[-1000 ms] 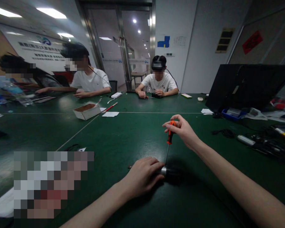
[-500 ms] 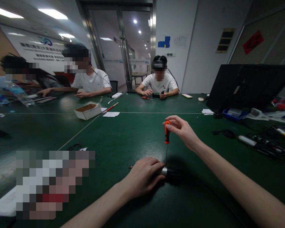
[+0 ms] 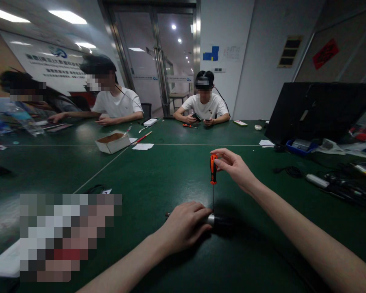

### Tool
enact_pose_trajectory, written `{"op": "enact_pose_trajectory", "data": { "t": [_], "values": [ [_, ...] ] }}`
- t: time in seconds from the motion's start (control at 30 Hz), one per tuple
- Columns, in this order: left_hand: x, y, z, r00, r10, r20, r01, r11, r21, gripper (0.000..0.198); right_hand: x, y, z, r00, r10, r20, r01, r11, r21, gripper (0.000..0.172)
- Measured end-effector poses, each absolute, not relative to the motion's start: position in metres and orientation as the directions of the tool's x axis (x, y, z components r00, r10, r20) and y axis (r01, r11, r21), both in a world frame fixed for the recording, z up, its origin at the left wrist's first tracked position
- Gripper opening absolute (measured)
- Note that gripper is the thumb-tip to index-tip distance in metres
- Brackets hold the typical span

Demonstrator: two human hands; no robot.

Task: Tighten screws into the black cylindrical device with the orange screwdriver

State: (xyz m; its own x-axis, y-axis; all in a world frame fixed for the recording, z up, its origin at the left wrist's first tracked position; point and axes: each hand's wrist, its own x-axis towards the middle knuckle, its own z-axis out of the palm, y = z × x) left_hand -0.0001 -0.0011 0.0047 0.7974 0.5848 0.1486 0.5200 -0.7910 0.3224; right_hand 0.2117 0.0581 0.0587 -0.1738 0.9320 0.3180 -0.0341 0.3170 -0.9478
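Observation:
My left hand [image 3: 187,226] is closed over the silver barrel of what looks like a soldering iron [image 3: 211,220], lying on the green table. Its brownish tip [image 3: 167,214] pokes out on the left of my hand, and its black handle [image 3: 227,224] extends to the right into shadow. Upright above it stands an orange-and-black screwdriver [image 3: 213,173], pinched near the top of its handle by the fingers of my right hand [image 3: 230,162]. The screwdriver's thin shaft reaches down to the barrel beside my left fingertips; the contact point is too small to make out.
An open box [image 3: 111,144] and a paper sheet [image 3: 142,147] lie ahead left. A black monitor [image 3: 317,114] stands at right, near a blue tray [image 3: 300,147] and corded tools [image 3: 319,182]. Across the table sits a person [image 3: 205,103] near another screwdriver [image 3: 187,125]; two others sit left.
The screwdriver handle has turned a little and leans very slightly left between my right fingers. My left hand stays put. The person opposite now holds a dark object in each hand.

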Motion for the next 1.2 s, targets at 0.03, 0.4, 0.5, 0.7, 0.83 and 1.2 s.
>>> {"op": "enact_pose_trajectory", "data": {
  "t": [0.03,0.4,0.5,0.7,0.83,1.2],
  "values": [
    [-0.0001,-0.0014,0.0051,0.796,0.587,0.149,0.523,-0.790,0.319,0.026,0.2118,0.0582,0.0588,-0.177,0.931,0.318,-0.030,0.318,-0.948,0.028],
    [0.0013,-0.0035,0.0094,0.790,0.599,0.134,0.538,-0.781,0.316,0.025,0.2116,0.0603,0.0549,-0.120,0.948,0.293,-0.054,0.289,-0.956,0.042],
    [0.0011,-0.0033,0.0090,0.792,0.594,0.142,0.532,-0.785,0.317,0.025,0.2109,0.0594,0.0559,-0.145,0.941,0.305,-0.046,0.301,-0.952,0.036],
    [0.0004,-0.0018,0.0065,0.796,0.590,0.133,0.530,-0.787,0.317,0.025,0.2114,0.0576,0.0601,-0.186,0.923,0.338,-0.007,0.343,-0.939,0.022],
    [0.0006,-0.0025,0.0083,0.797,0.590,0.130,0.530,-0.786,0.318,0.026,0.2114,0.0576,0.0607,-0.198,0.922,0.332,-0.007,0.337,-0.942,0.022],
    [-0.0004,-0.0001,0.0036,0.800,0.585,0.133,0.523,-0.788,0.323,0.026,0.2128,0.0602,0.0559,-0.178,0.938,0.297,-0.054,0.292,-0.955,0.041]
  ]
}}
